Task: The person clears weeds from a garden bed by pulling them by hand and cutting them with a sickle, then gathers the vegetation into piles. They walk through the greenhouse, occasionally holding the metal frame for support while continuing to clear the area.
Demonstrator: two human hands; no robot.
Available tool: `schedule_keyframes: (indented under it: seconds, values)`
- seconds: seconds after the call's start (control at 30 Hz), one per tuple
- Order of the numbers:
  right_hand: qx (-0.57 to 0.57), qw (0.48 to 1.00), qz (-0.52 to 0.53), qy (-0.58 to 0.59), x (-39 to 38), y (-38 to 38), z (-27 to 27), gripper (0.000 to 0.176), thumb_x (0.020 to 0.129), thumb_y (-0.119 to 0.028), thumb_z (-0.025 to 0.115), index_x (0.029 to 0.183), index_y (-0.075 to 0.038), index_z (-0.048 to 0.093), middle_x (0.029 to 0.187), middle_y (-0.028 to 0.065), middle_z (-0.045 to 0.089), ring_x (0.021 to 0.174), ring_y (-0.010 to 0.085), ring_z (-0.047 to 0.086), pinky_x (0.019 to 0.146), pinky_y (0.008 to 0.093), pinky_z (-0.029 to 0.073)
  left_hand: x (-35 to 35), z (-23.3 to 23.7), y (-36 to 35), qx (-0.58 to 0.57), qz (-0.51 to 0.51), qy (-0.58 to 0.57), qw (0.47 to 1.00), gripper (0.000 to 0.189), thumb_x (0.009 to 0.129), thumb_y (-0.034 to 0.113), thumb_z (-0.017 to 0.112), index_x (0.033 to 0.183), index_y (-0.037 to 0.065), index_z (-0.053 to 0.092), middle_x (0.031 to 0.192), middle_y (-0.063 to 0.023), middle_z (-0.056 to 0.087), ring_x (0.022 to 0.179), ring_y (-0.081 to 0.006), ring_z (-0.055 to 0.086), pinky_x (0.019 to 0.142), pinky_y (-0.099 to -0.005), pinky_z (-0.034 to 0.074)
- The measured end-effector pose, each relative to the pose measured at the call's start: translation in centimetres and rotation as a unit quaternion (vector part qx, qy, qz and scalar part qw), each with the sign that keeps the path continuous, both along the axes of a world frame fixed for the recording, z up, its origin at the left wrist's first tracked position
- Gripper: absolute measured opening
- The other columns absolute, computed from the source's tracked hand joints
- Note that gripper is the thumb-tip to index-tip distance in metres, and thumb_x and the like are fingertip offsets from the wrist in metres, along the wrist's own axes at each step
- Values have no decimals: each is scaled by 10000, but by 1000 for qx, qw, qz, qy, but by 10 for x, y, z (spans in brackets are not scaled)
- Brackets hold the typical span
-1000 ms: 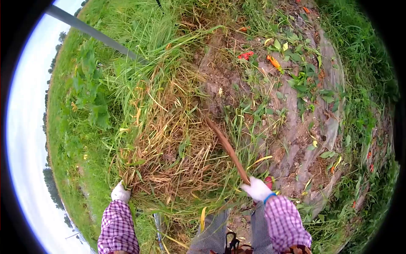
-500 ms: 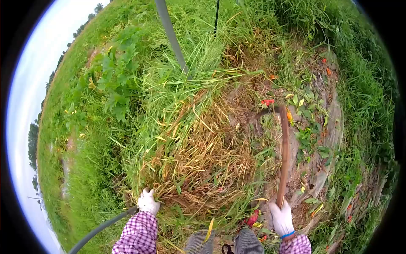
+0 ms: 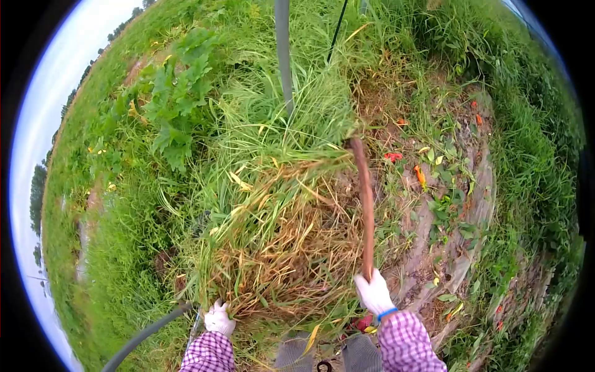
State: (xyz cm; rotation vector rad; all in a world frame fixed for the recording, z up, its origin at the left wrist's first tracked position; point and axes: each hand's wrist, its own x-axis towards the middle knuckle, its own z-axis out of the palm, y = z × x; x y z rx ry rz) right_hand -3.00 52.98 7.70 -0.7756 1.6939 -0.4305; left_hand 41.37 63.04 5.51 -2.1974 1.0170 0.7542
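My right hand (image 3: 375, 294), in a white glove with a blue band at the wrist, grips the lower end of a sickle's long wooden handle (image 3: 366, 211). The handle points away from me, and its far end meets the tall green grass; the blade is hidden there. My left hand (image 3: 219, 319), also gloved in white, is closed at the near left edge of a heap of cut grass (image 3: 279, 266), on a bunch of stems. Brown and yellow stalks mix with green ones in this heap, between my two hands.
A grey pole (image 3: 284, 59) rises from the grass ahead, and a grey curved pipe (image 3: 145, 332) lies left of my left hand. Red and orange peppers (image 3: 420, 177) are scattered over bare soil and plastic film (image 3: 468, 260) on the right. Leafy plants (image 3: 180, 105) grow at left.
My right hand has swung the sickle leftward, bringing its head from above the bare soil into the grass. My left hand stays at the heap, a little lower in view.
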Motion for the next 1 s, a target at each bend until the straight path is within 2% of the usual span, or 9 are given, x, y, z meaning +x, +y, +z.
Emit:
schedule_keyframes:
  seconds: [0.07, 0.13, 0.2, 0.27, 0.33, 0.53, 0.73, 0.9, 1.0]
  values:
    - [32, 997, -5, 73, -22, 72, 60, 430, 841, -313, 634, 1025, 58, 520, 758, 154, 642, 627, 203, 640, 595, 340, 510, -3, 43, -2, 81, -111, -21, 990, 721, 761, 267, 729, 1409, 253, 411, 1459, -50, 350, 1256, -199, 432, 1033, -310, 405]
    - [36, 991, 17, 131, -47, 147, 52, 299, 829, -242, 631, 908, 12, 495, 683, 91, 560, 577, 157, 572, 531, 326, 460, -12, 54, -15, 103, -65, -8, 993, 705, 776, 200, 700, 1415, 253, 407, 1488, -61, 303, 1284, -236, 413, 1062, -333, 394]
    - [19, 997, 6, 77, -38, 153, 80, 400, 900, -282, 633, 1169, 2, 549, 872, 138, 661, 769, 219, 607, 702, 372, 506, -31, 57, -35, 134, -16, -6, 991, 696, 778, 184, 692, 1412, 252, 413, 1446, -70, 343, 1277, -236, 421, 1063, -347, 398]
    - [11, 994, 17, 105, -27, 123, 77, 418, 899, -308, 605, 1195, -19, 549, 900, 185, 670, 810, 280, 650, 733, 404, 514, -40, 48, -42, 131, -40, 11, 991, 679, 781, 154, 675, 1406, 247, 427, 1417, -100, 359, 1268, -244, 431, 1050, -367, 421]
    - [78, 991, -68, 89, -16, 72, 70, 369, 838, -278, 638, 991, 38, 526, 658, 119, 621, 576, 190, 622, 550, 332, 496, -54, 55, -54, 129, -20, 35, 991, 661, 786, 141, 666, 1399, 238, 438, 1419, -108, 361, 1273, -255, 426, 1070, -370, 401]
    - [-143, 981, -123, 41, 20, -53, 43, 331, 876, -271, 611, 1006, 20, 523, 665, 89, 596, 548, 159, 584, 508, 310, 466, -63, 53, -37, 107, -68, 45, 991, 642, 788, 198, 690, 1386, 233, 460, 1451, -121, 351, 1286, -264, 416, 1060, -372, 393]
    - [-113, 972, 132, 158, 39, -155, 4, 398, 921, -323, 556, 1084, 36, 504, 854, 189, 653, 719, 280, 659, 671, 389, 526, -53, 41, -18, 64, -81, 36, 994, 662, 768, 201, 713, 1380, 231, 462, 1466, -108, 338, 1280, -271, 423, 1050, -376, 406]
    - [21, 977, 38, 209, -3, 109, -8, 437, 876, -356, 604, 1069, 25, 512, 851, 296, 646, 817, 465, 646, 694, 487, 525, -14, 41, -16, 20, 74, 76, 994, 705, 760, 166, 701, 1407, 137, 420, 1520, -92, 278, 1317, -285, 422, 1096, -335, 375]
    - [135, 967, 17, 216, -36, 261, 48, 455, 895, -323, 591, 1231, -21, 536, 998, 252, 657, 957, 355, 650, 810, 426, 509, 1, 29, -13, -11, 69, 101, 992, 604, 839, 328, 653, 1379, 133, 465, 1467, -136, 366, 1235, -329, 499, 1063, -358, 400]
